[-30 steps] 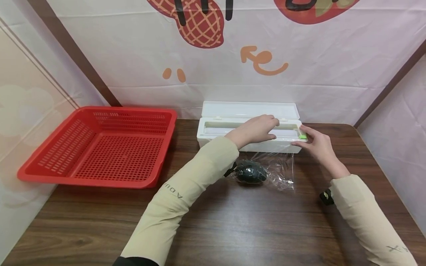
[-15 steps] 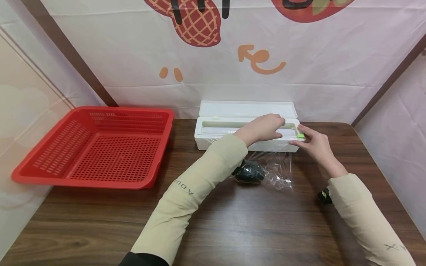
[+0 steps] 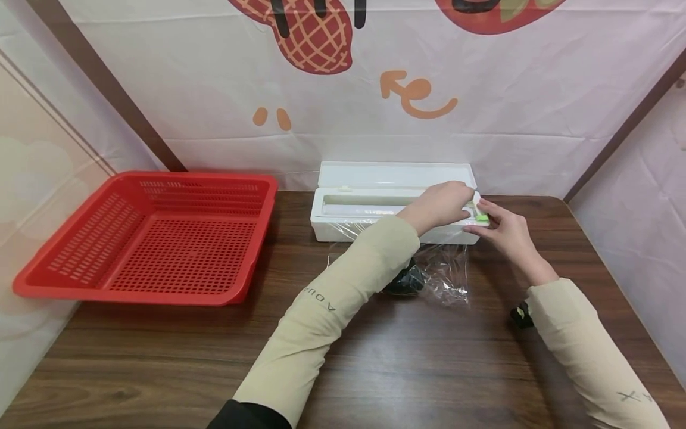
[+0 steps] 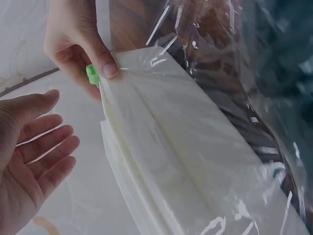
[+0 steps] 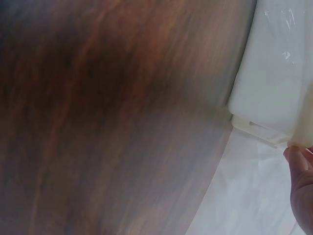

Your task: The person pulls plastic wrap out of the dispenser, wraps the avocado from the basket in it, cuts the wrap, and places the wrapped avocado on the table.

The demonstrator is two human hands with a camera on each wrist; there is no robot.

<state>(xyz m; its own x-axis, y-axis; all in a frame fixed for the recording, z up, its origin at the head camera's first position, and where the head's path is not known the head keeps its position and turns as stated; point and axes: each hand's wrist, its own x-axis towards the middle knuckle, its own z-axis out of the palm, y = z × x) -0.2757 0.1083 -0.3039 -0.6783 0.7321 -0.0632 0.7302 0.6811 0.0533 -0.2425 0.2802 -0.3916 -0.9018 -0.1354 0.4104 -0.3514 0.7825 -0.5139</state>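
Observation:
A long white cling film dispenser (image 3: 450,236) stands at the table's back, its lid (image 3: 396,174) tipped back. Clear cling film (image 3: 447,280) runs from it over its front edge, down to a dark green rounded thing (image 3: 405,283) on the table, partly behind the left sleeve. My right hand (image 3: 509,233) holds the dispenser's right end between thumb and fingers, by a green slider (image 3: 482,217). Over the dispenser's right part is my left hand (image 3: 440,204). In the left wrist view, the left hand's fingers (image 4: 54,147) are spread loosely, holding nothing.
A red perforated plastic basket (image 3: 187,296) sits on the left of the brown wooden table (image 3: 402,369). Behind the dispenser hangs a white printed cloth (image 3: 214,101). Cloth walls also border the left and right sides.
My left hand has moved right along the dispenser toward the right hand, its sleeve covering more of the dark thing. The right hand keeps its hold on the dispenser's end.

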